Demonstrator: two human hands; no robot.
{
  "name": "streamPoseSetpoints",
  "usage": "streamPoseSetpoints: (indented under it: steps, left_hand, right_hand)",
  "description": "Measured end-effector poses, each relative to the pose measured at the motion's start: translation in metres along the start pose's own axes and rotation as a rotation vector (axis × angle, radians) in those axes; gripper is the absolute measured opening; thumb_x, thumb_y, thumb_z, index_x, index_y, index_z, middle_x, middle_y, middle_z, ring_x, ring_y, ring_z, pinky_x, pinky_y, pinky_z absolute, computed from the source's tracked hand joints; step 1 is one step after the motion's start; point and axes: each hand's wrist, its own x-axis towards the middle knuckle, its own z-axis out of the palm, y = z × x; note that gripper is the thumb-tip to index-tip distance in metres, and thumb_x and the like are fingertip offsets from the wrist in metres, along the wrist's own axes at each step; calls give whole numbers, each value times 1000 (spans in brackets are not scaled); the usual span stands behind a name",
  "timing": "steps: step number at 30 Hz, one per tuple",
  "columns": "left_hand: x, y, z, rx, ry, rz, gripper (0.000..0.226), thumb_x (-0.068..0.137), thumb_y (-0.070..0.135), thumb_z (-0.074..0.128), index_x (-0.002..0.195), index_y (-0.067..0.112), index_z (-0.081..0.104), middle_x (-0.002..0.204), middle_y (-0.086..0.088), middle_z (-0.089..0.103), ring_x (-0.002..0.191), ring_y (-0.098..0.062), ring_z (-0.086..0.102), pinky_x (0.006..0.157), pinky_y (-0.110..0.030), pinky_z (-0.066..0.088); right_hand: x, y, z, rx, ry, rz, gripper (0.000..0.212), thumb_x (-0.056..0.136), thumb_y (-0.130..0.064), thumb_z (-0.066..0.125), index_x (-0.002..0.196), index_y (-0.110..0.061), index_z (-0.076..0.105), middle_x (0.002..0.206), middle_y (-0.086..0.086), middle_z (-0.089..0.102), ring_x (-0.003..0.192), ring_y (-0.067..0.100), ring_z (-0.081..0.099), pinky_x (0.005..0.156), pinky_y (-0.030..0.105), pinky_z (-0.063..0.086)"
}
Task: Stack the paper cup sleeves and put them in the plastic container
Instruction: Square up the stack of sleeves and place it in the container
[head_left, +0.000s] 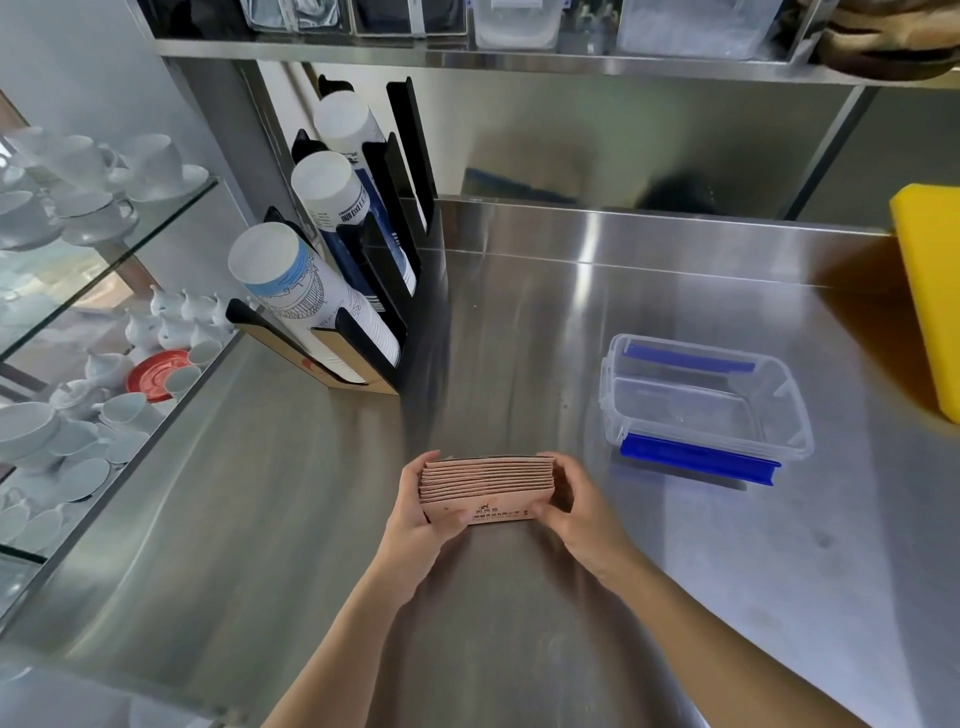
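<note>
A stack of several flat brown paper cup sleeves (488, 480) stands on edge above the steel counter, held between both hands. My left hand (423, 512) grips its left end, thumb on the printed front face. My right hand (569, 504) presses its right end. The clear plastic container (784, 387) with blue side clips sits open and has nothing inside, to the right and a little farther back, apart from the hands.
A black rack with three tilted stacks of paper cups (317, 291) stands at the back left. A yellow board (930, 291) leans at the right edge. Glass shelves with white cups and saucers (88, 291) run along the left. A steel shelf (519, 57) hangs overhead.
</note>
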Motion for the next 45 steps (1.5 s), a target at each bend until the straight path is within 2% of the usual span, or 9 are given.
streamPoseSetpoints:
  steps: [4,9,17,22,24,29,34,38,45]
  left_hand:
    - [0,2,9,-145,-24,-1,60,67,-3,66,114,28,44,108,0,61,97,-13,62,79,-23,55]
    - [0,2,20,-235,55,-76,40,65,31,70,98,27,47,103,-7,63,100,-24,61,95,-44,47]
    - [1,12,47,-176,463,81,32,92,31,46,65,15,46,67,0,53,67,-15,50,65,-21,45]
    - [4,8,46,-176,398,102,19,92,27,46,97,24,65,99,10,64,100,-15,56,91,-36,44]
    - [4,9,46,-191,405,86,23,94,21,43,106,20,62,110,7,63,107,-14,54,91,-26,45]
    - [2,14,44,-152,393,97,23,94,14,41,89,9,62,86,2,62,82,-13,54,62,-8,45]
    - [5,9,34,-78,310,25,28,94,31,43,74,12,49,75,-4,52,78,-20,49,69,-27,40]
    - [-5,1,13,271,110,47,36,71,64,48,91,35,46,98,7,61,104,-19,51,93,-38,43]
    - [-11,-6,-17,604,-8,154,52,69,41,60,116,34,38,117,4,52,110,-16,42,100,-36,39]
  right_hand:
    - [-4,10,13,23,14,-2,45,86,-6,59,121,-28,40,118,-6,57,113,8,52,105,29,38]
    - [0,8,25,413,138,131,26,85,-45,56,95,-21,56,101,8,67,96,19,62,93,36,46]
    - [7,-4,37,416,468,109,29,91,-25,50,68,-8,56,71,6,57,73,18,53,71,33,39]
    - [8,4,34,236,430,34,26,94,-21,42,77,-23,61,85,-5,64,88,15,58,85,32,44]
    - [8,4,35,239,433,25,26,94,-20,42,77,-23,61,85,-5,64,87,14,58,84,32,44]
    - [7,3,34,261,430,12,26,95,-20,43,76,-17,60,79,-2,61,81,13,56,75,25,42]
    - [11,6,34,222,393,78,32,95,-35,39,80,-13,57,83,11,63,79,16,56,79,32,44]
    - [12,6,33,157,383,58,37,96,-36,36,88,-4,55,85,16,61,77,14,54,76,30,44]
    - [9,2,30,64,359,38,41,97,-35,33,99,0,54,91,17,59,81,19,53,75,26,40]
